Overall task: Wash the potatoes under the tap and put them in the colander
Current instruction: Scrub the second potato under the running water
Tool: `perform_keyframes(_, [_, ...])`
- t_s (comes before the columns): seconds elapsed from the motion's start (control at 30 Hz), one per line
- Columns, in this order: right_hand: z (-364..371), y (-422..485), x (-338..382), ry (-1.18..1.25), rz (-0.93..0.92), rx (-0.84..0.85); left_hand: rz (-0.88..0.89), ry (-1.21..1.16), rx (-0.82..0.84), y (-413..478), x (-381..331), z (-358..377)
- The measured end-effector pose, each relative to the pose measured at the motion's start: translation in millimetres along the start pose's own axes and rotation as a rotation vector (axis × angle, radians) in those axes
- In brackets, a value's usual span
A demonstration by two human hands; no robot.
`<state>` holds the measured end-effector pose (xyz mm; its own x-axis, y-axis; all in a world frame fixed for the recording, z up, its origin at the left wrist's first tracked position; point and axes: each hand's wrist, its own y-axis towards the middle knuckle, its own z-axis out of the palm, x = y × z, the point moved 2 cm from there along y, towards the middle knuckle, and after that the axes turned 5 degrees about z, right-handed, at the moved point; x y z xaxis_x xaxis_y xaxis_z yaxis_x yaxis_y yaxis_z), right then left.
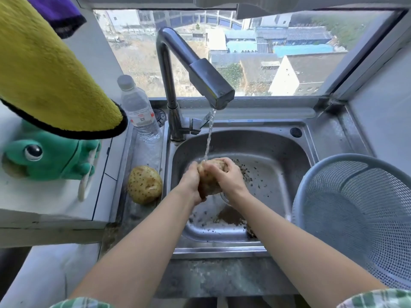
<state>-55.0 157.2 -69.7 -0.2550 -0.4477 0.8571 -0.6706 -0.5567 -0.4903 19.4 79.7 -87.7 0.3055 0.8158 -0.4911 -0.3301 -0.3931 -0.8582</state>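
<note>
A brown, dirty potato (pixel 208 181) is held over the steel sink (pixel 262 152), right under the stream of water from the tap (pixel 200 72). My left hand (pixel 190 181) grips its left side and my right hand (pixel 226 176) curls round its top and right side. A second, paler speckled potato (pixel 145 184) lies on the counter ledge left of the sink. The grey mesh colander (pixel 355 210) stands to the right of the sink and I see nothing in it.
Dirt specks and muddy water lie on the sink bottom (pixel 231 216). A clear plastic bottle (pixel 139 112) stands left of the tap. A green plush toy (pixel 44 156) sits on the white shelf at left, with a yellow cloth (pixel 49 72) hanging above it. A window is behind.
</note>
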Motion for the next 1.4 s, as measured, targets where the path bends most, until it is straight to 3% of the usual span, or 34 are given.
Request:
perform_keyframes(0.2, [-1, 11, 9, 0.018, 0.253, -0.067, 0.031, 0.124, 0.180, -13, 2, -16])
perform_keyframes(0.33, [-9, 10, 5, 0.164, 0.433, -0.052, 0.171, 0.365, 0.315, -25, -1, -25])
perform_keyframes(0.43, [-15, 7, 8, 0.132, 0.419, 0.009, 0.245, 0.492, 0.266, -37, -3, -29])
perform_keyframes(0.5, [-17, 1, 16, 0.010, 0.358, 0.039, 0.286, 0.485, 0.180, -46, -4, -26])
perform_keyframes(0.6, [-25, -5, 36, -0.196, 0.098, 0.018, 0.298, 0.386, 0.048, -54, -3, -23])
perform_keyframes(0.77, [-50, -36, 86, -0.208, -0.297, -0.039, 0.313, 0.332, -0.097, -73, -1, -18])
perform_keyframes(0.93, [-49, -83, 144, -0.030, -0.658, 0.186, 0.346, 0.338, -0.168, -98, 3, -10])
perform_keyframes(1.17, [-38, -80, 165, -0.126, -0.787, -0.087, 0.359, 0.362, -0.209, -116, 1, -4])
perform_keyframes(1.4, [-50, -61, 178, -0.155, -0.910, -0.127, 0.353, 0.366, -0.219, -109, -4, -1])
